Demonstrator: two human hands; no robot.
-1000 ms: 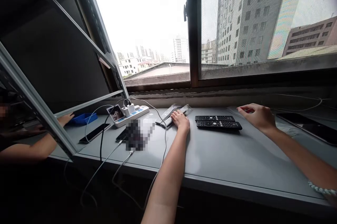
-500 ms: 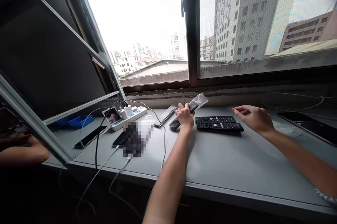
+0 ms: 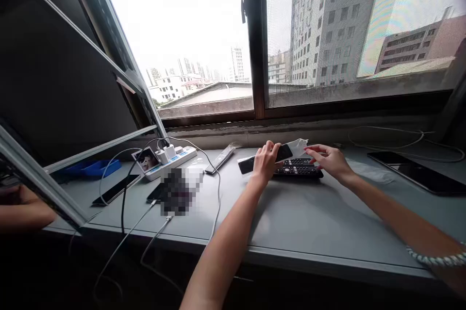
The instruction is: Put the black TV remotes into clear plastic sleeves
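Note:
My left hand (image 3: 266, 160) is wrapped round a black remote control (image 3: 247, 165) in a clear plastic sleeve, held tilted just above the table. At the sleeve's loose right end (image 3: 299, 146), my right hand (image 3: 329, 160) pinches the plastic between thumb and fingers. Two bare black remote controls, a nearer one (image 3: 297, 171) and a farther one (image 3: 304, 161), lie side by side beneath, partly hidden by the held one. Left of my left hand, another sleeved remote control (image 3: 220, 159) rests on the table.
A power strip (image 3: 174, 158) with chargers and cables stands left, near phones (image 3: 116, 190). Behind it are a blue tray (image 3: 89, 169) and a metal rack (image 3: 145, 96). A large dark tablet-like device (image 3: 418, 171) and crumpled plastic (image 3: 373, 171) lie right. Another person's arm (image 3: 27, 208) shows far left.
My right hand has moved left and taken the end of the sleeve. My left hand has shifted right with the sleeved remote control, now over the two bare ones. The view has turned slightly.

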